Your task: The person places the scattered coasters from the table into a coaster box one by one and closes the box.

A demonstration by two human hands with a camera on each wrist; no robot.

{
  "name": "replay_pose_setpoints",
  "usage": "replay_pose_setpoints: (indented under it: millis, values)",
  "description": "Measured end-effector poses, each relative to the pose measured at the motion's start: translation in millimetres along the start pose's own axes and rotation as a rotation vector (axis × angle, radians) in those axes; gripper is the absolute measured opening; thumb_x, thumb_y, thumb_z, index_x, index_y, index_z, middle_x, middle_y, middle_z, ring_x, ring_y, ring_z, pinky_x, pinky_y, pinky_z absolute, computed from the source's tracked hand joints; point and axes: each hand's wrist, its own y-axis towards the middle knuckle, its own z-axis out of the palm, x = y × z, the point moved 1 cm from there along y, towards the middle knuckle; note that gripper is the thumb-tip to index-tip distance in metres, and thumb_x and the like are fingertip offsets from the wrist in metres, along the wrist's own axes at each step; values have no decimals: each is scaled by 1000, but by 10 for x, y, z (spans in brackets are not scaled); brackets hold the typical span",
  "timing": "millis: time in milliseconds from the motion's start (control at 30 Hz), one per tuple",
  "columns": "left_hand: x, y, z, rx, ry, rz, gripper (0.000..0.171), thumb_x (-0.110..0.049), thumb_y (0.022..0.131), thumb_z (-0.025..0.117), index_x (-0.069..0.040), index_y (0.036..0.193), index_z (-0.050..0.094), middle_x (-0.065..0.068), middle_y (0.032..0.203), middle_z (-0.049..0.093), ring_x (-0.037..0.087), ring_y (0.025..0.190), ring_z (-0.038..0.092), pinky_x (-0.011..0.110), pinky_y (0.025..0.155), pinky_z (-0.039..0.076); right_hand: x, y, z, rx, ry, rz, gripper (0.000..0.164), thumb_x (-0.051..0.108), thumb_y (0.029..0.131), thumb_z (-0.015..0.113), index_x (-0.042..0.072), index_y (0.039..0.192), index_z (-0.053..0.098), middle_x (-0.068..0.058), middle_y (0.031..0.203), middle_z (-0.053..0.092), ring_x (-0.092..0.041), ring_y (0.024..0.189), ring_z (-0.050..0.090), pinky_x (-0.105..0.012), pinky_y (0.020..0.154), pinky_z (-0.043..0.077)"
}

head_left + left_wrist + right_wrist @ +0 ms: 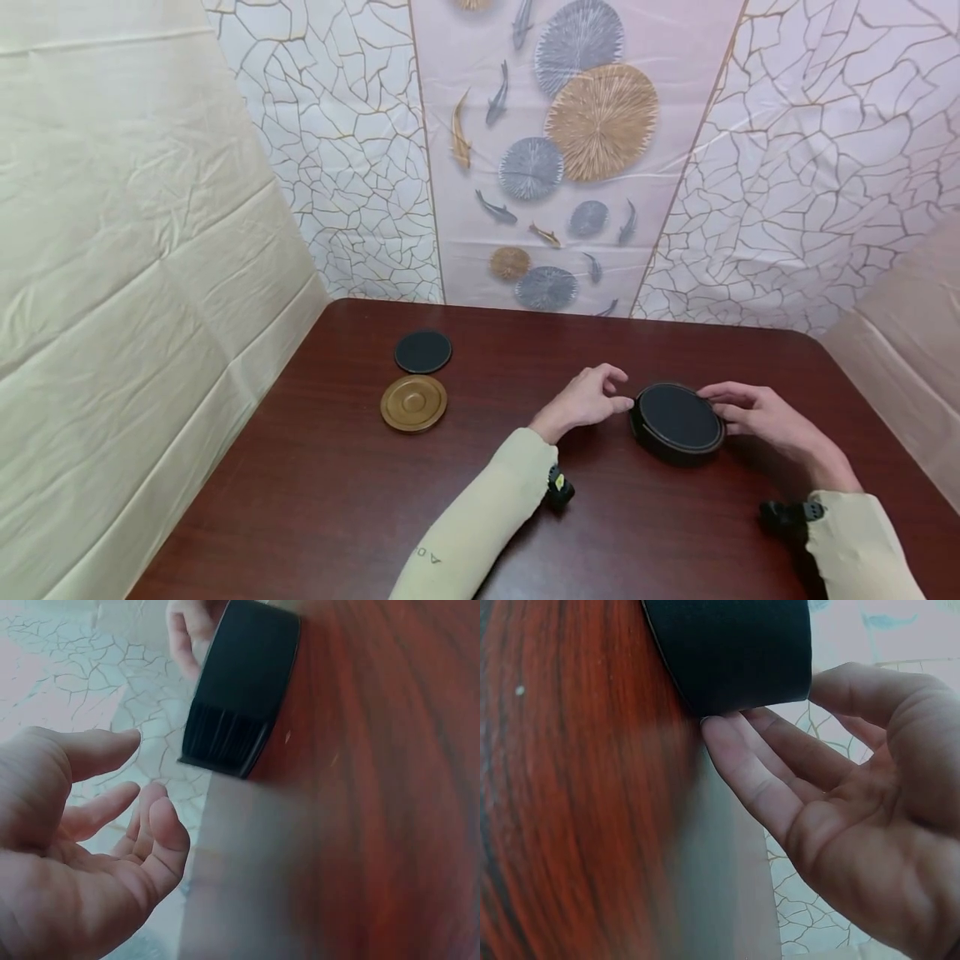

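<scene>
A round black box (681,417), its flat dark top ringed by a thin lighter line, rests on the table at the right. My right hand (772,421) touches its right side with the fingertips; in the right wrist view the fingers (754,776) are extended against the dark side wall. My left hand (585,400) is just left of the box, fingers loosely bent and holding nothing. A gap separates that hand from the box (244,682) in the left wrist view. Whatever the box contains is hidden.
Towards the back left of the dark wooden table (315,483) lie a flat black disc (423,352) and, nearer, a brown ringed disc (414,403) like a coaster. Patterned cloth (360,150) hangs behind the table, and plain cream cloth (135,250) lines the left side.
</scene>
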Motion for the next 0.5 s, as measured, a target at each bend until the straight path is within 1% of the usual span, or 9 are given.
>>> replay_pose_setpoints:
  millis: [133,200,267,400,433,500]
  values:
    - [52,-8,-201,10,12,8,42,-32,92,69,-18,130,59,0,112,58,11,98,56,27,84,48,-18,21,-3,10,8,-7,45,19,99,58,-2,139,49,-31,134,53,-11,92,69,-30,77,59]
    - [81,-8,-305,7,24,8,42,-33,92,69,-18,130,58,1,114,58,12,100,56,29,85,48,-27,27,-8,11,9,-15,46,20,99,58,-2,138,49,-28,133,55,-10,94,69,-30,77,59]
    - [105,-8,-404,3,44,3,41,-33,93,68,-19,130,57,1,115,58,12,101,56,30,86,49,-36,26,-16,8,14,-18,46,20,99,59,-3,138,49,-18,129,60,-10,94,69,-30,78,59]
    - [140,-10,-565,-9,84,-5,38,-34,94,67,-21,128,57,2,117,57,14,104,56,31,88,48,-51,7,-30,8,46,-9,47,21,98,60,-3,137,49,5,117,67,-9,94,70,-30,78,59]
    - [148,-12,-599,-13,94,-5,38,-34,94,67,-21,128,57,2,117,58,14,104,56,31,89,48,-53,3,-29,13,60,-9,47,21,98,61,-4,137,49,9,114,67,-9,95,70,-30,78,59]
    - [162,-17,-663,-16,112,-1,38,-34,94,67,-21,128,57,3,117,58,14,105,56,31,89,48,-53,0,-26,29,78,-17,47,20,98,60,-5,136,48,13,112,67,-9,95,70,-31,78,60]
